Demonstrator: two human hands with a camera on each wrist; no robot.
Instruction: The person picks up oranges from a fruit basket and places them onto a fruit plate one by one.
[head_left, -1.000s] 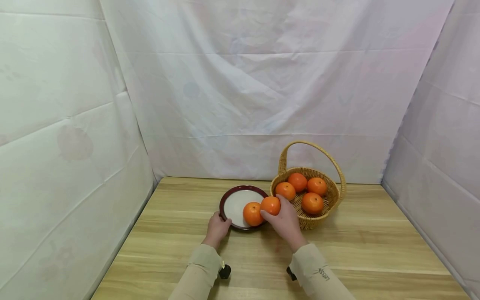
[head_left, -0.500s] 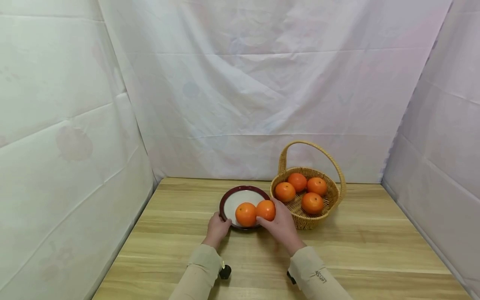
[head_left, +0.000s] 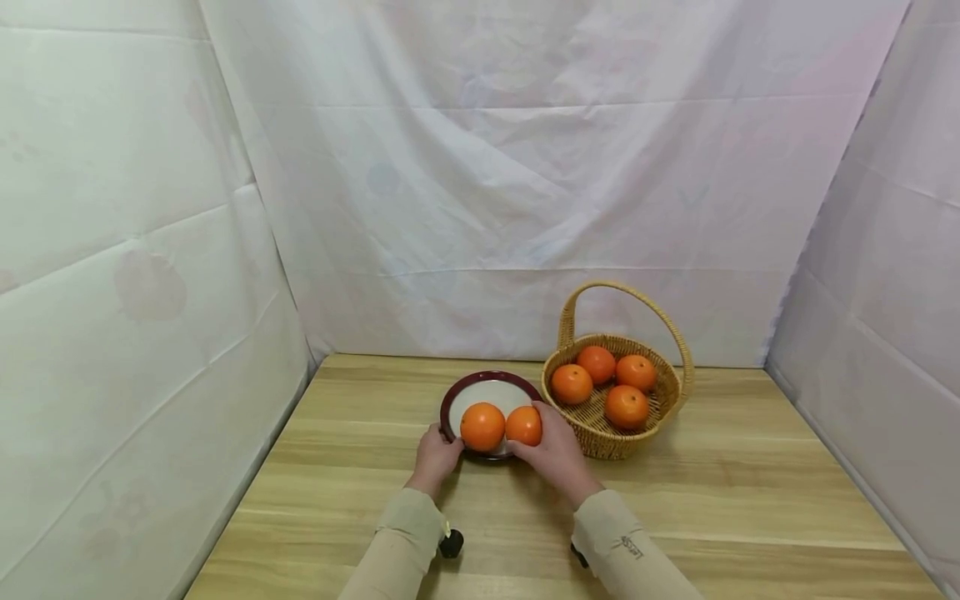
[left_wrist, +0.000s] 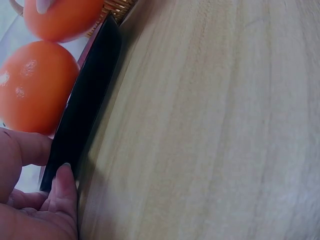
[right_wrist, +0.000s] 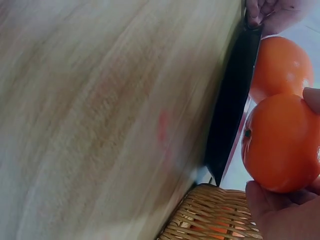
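Surface (head_left: 750, 500) ahead, my left grip (head_left: 437, 457) pinched the plate (head_left: 491, 392), right grip (head_left: 558, 450) held fruit (head_left: 523, 427); another (head_left: 482, 427) sat plated, four (head_left: 627, 407) in the basket (head_left: 609, 447).

The left sleeve (head_left: 390, 552) and right sleeve (head_left: 611, 527) are cream, with loose cuffs (head_left: 411, 512); the left hand (head_left: 437, 457) and right hand (head_left: 558, 457) are bare. Dark lettering (head_left: 632, 547), possibly script, marks the right sleeve. A rounded black knob (head_left: 452, 544) shows beside the left sleeve.
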